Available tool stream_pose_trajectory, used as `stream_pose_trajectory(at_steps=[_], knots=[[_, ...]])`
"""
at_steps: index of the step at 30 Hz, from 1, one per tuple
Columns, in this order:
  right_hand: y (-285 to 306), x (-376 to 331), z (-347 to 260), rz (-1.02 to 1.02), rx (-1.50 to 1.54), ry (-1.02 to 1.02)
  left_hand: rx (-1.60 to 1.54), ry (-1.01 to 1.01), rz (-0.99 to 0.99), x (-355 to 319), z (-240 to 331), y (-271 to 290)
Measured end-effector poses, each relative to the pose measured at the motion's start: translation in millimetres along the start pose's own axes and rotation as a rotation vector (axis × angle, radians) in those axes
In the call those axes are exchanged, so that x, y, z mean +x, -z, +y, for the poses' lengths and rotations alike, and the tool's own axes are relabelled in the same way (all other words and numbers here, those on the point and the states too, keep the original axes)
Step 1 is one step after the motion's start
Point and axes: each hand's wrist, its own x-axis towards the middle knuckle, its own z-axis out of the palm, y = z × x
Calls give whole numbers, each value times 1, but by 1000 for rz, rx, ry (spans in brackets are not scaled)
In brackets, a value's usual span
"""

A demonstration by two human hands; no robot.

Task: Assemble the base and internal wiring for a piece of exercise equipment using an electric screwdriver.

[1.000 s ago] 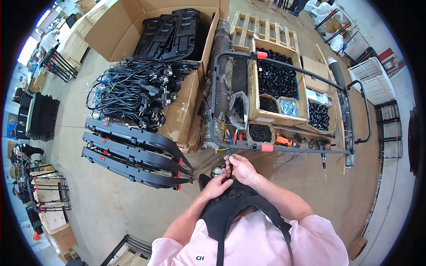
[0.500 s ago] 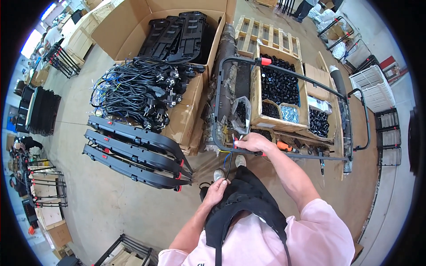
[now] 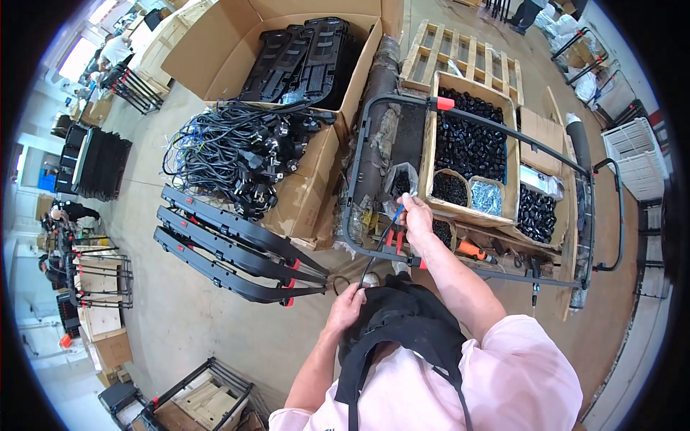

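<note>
A black cable (image 3: 368, 267) runs between my two hands over the near left corner of a black tubular frame (image 3: 351, 188). My left hand (image 3: 348, 307), low in front of my body, is closed around the cable. Farther forward, my right hand (image 3: 417, 217) pinches the cable's end, where a blue wire (image 3: 398, 213) shows at the fingertips. Below this hand, red parts (image 3: 390, 239) sit on the frame's near rail. A plastic bag of small black parts (image 3: 401, 179) lies just beyond the fingers.
Left of the frame, a pile of black power cords (image 3: 230, 151) lies on a cardboard box (image 3: 313, 194). Several curved black panels (image 3: 223, 248) stand nearer. Wooden bins of black caps (image 3: 467, 136) and screws (image 3: 486, 196) sit inside the frame's outline, near an orange-handled tool (image 3: 471, 250).
My right hand has risen from the frame's near rail and moved away from me, drawing the blue wire and cable up. My left hand keeps its hold. The whole view has shifted slightly.
</note>
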Motion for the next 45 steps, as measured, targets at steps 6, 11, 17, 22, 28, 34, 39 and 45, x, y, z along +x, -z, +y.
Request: stream_pose_trajectory(at_steps=[6,11,17,22,28,34,39,45], knots=[[-15,7,-4,-60,13,38,100,123,213,8,15,-14],[-18,35,-22,-304,-392,113,-129,192,-17,10,23,-9],[-28,25,-38,-304,-223,74,-526,266,-10,32,55,-10],[-11,33,-47,-198,-45,149,-692,171,73,59,45,-26],[6,-6,-29,-332,-744,-42,-714,97,50,68,32,-35],[-35,14,-23,-352,-580,172,-702,130,11,74,19,-32],[-51,5,-35,-383,-680,171,-688,148,30,75,24,-30],[-54,13,-25,-301,-636,172,-681,171,75,80,31,-30]])
